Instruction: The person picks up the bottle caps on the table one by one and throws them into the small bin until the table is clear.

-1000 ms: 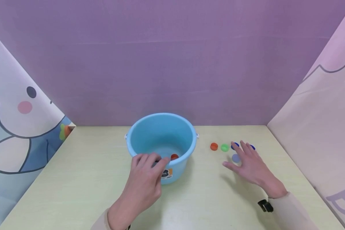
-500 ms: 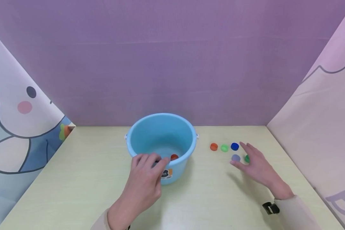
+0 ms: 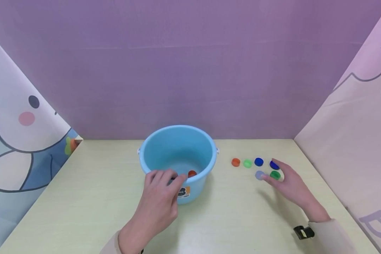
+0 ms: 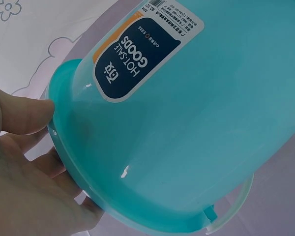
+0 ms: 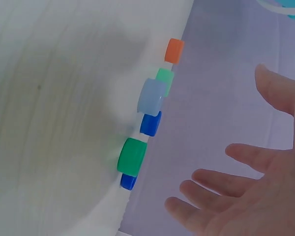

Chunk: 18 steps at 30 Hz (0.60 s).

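My left hand [image 3: 160, 201] grips the near rim of a light blue plastic bucket [image 3: 177, 141]. In the left wrist view the thumb [image 4: 29, 115] lies on the outer side of the rim, the fingers past it. A red-orange bottle cap [image 3: 192, 173] lies inside the bucket. Over the table's right part, my right hand [image 3: 292, 185] is spread and holds nothing. Its index finger overlaps a dark blue cap [image 3: 274, 165], its thumb a pale blue cap [image 3: 259, 175]. Between them shows a dark green cap [image 3: 275, 175].
Left of the right hand, an orange cap [image 3: 236, 162], a light green cap [image 3: 247, 163] and another blue cap [image 3: 258, 162] lie in a row. A purple cloth wall [image 3: 190, 77] stands behind the pale table [image 3: 82, 194], with printed cloth at both sides.
My right hand has moved right and slightly nearer to me, uncovering the dark green cap and the blue caps. Its fingers have come closer together. The left hand and the bucket stay in place.
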{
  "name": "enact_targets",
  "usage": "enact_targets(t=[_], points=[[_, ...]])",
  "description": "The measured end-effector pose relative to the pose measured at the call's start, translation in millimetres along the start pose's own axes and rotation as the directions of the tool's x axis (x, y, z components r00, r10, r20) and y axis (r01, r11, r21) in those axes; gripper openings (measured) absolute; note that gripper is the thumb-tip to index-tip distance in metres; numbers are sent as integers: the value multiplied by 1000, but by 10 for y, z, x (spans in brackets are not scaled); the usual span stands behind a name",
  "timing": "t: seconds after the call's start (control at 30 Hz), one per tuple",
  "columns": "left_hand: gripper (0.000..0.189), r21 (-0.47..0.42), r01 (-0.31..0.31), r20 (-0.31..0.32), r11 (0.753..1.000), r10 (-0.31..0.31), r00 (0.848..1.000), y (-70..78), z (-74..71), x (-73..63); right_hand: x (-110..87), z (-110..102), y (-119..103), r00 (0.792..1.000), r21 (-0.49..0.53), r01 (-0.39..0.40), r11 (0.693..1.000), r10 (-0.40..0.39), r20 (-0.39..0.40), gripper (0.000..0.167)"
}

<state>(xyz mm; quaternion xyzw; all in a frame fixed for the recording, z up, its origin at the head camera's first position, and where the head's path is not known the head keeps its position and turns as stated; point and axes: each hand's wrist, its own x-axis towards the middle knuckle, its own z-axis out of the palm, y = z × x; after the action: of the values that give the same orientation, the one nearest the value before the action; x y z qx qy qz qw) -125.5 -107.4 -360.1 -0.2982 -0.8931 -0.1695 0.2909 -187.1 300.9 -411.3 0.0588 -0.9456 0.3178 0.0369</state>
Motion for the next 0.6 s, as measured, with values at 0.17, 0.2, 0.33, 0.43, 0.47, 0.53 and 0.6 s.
enact_targets(t=[0.17,0.2,0.33,0.43,0.47,0.53,0.6], points=[[43,3,-1,1,1000,1,1000,-1,-1,0,-11,-13,66,999,16,-36,999,36,-16,88],[43,3,-2,1,1000,2,1000,0,-2,0,-13,-14,78,999,17,-41,999,41,-20,88],[43,1,-2,0,1000,2,1000,1,-3,3,-14,-18,124,998,15,-54,998,55,-39,85],[42,-2,-3,-3,1000,3,1000,1,-3,4,-3,-16,164,996,19,-65,998,66,-57,83],[42,-3,-4,-4,1000,4,1000,0,-3,4,2,-17,177,996,24,-70,997,72,-62,83],[41,-4,-5,-5,1000,5,1000,0,-3,4,8,-17,204,994,34,-81,996,83,-69,83],[41,-3,-4,-4,1000,4,1000,0,-3,4,8,-16,223,992,50,-91,995,95,-79,83]])
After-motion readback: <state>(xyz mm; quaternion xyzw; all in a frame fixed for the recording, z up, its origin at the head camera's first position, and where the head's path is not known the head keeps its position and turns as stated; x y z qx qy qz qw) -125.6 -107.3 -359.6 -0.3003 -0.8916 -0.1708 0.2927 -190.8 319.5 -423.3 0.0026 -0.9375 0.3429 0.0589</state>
